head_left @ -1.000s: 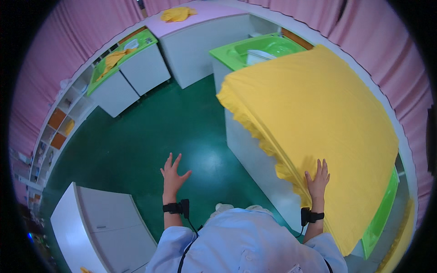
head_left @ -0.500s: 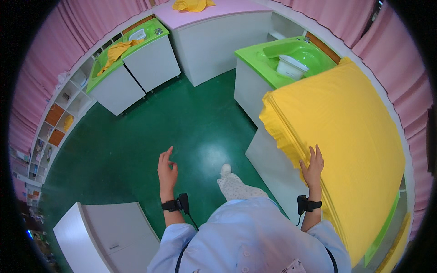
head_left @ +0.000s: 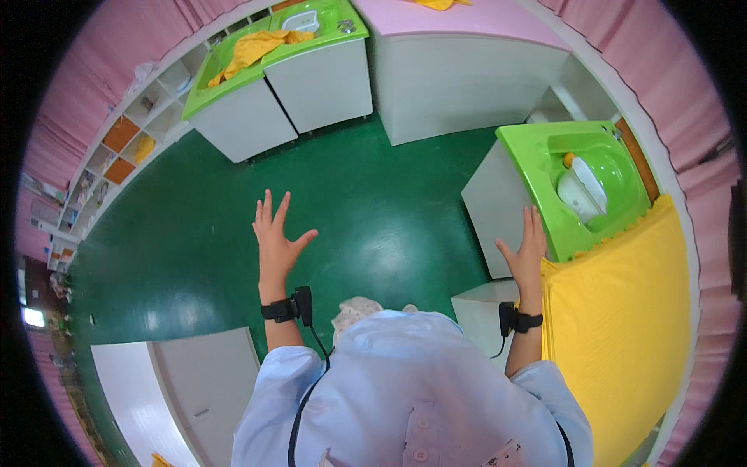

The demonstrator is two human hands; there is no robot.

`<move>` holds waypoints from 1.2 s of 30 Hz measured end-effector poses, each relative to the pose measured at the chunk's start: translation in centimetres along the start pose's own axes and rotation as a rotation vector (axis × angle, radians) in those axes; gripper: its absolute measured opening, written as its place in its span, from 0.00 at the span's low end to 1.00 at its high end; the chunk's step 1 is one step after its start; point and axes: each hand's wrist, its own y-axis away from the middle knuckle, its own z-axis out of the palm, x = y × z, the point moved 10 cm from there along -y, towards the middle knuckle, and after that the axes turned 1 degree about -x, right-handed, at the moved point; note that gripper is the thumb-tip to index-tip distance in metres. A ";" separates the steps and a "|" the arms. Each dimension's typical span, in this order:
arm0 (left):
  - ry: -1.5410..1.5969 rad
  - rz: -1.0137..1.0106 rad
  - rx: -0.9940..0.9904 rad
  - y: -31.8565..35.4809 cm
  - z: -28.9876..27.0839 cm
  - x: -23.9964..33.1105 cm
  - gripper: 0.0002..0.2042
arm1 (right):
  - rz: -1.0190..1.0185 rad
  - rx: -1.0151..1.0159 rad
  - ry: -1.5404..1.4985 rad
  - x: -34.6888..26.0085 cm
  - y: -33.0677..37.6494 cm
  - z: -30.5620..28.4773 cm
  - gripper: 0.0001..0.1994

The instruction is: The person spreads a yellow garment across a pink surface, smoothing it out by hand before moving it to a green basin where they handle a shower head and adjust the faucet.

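Left grip (head_left: 277,245) and right grip (head_left: 527,253), the latter near yellow cloth (head_left: 622,327), are spread apart; at five o'clock, a printed tag (head_left: 507,456) is cropped, illegible.

A loose pale-blue shirt (head_left: 459,373) with round buttons (head_left: 422,424) is worn over pale speckled trousers (head_left: 356,310), narrow black straps (head_left: 296,424) flank the torso, and, below bare fingers (head_left: 267,206), black wristbands (head_left: 278,310) carry boxy black modules (head_left: 304,306) trailing thin dark cables (head_left: 320,342).
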 end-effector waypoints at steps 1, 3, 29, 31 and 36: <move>0.006 -0.026 0.023 -1.1 0.1 -1.6 0.39 | -0.012 -0.016 0.000 -1.2 -2.4 1.2 0.39; -0.018 -0.113 -0.009 -2.7 0.9 -4.9 0.40 | -0.078 0.002 -0.061 -4.1 -6.6 3.0 0.38; 0.013 -0.288 -0.016 -47.3 7.1 -34.4 0.34 | -0.020 -0.094 -0.117 -20.7 -50.2 32.9 0.32; 0.023 -0.225 -0.017 -52.4 7.8 -34.6 0.31 | 0.002 -0.101 -0.122 -20.8 -54.2 34.4 0.32; 0.059 -0.135 -0.013 -63.2 9.9 -35.6 0.26 | -0.105 -0.122 -0.171 -24.9 -64.5 37.6 0.30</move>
